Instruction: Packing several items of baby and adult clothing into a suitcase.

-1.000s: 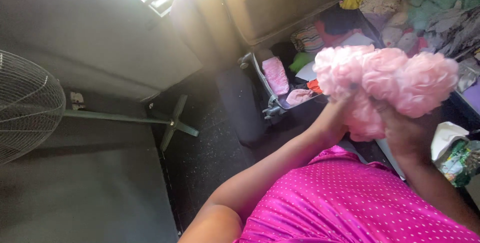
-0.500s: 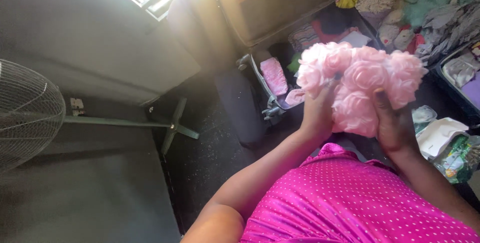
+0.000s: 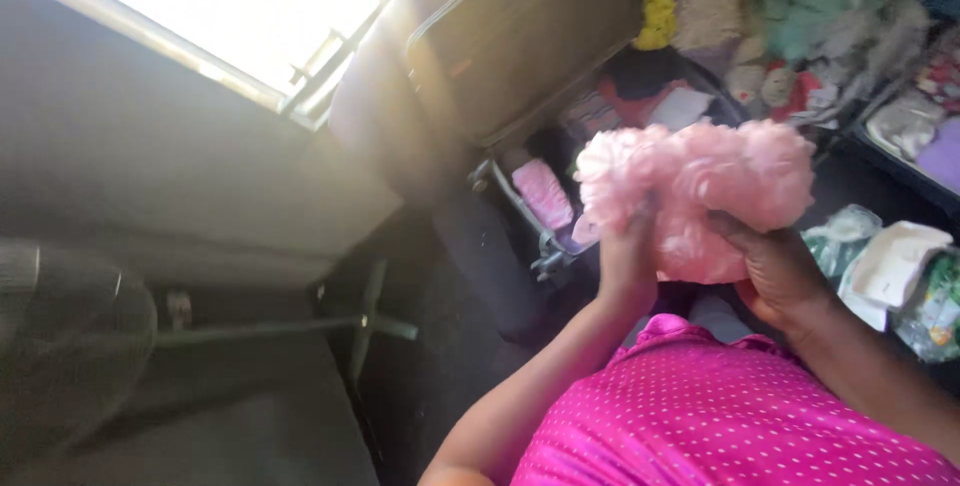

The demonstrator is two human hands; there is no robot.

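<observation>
Both hands hold a fluffy pink rosette-textured cloth bundle (image 3: 700, 186) in front of my chest. My left hand (image 3: 628, 256) grips its lower left side, fingers pushed into the ruffles. My right hand (image 3: 775, 271) cups it from below on the right. Beneath and behind the bundle lies an open dark suitcase (image 3: 530, 221) on wheels, with folded clothes inside, among them a pink patterned piece (image 3: 542, 193). My pink dotted top fills the lower right of the view.
A standing fan (image 3: 70, 336) with its cross base (image 3: 370, 321) lies at the left. A tan upright suitcase (image 3: 520, 31) leans behind the open one. Heaped clothes (image 3: 800, 16) at the top right. White and green plastic bags (image 3: 900, 266) on the right. Bright window upper left.
The bundle has been drawn in tighter and lower between my hands. The camera has tilted and shifted, so the window takes more of the view; the picture is blurred.
</observation>
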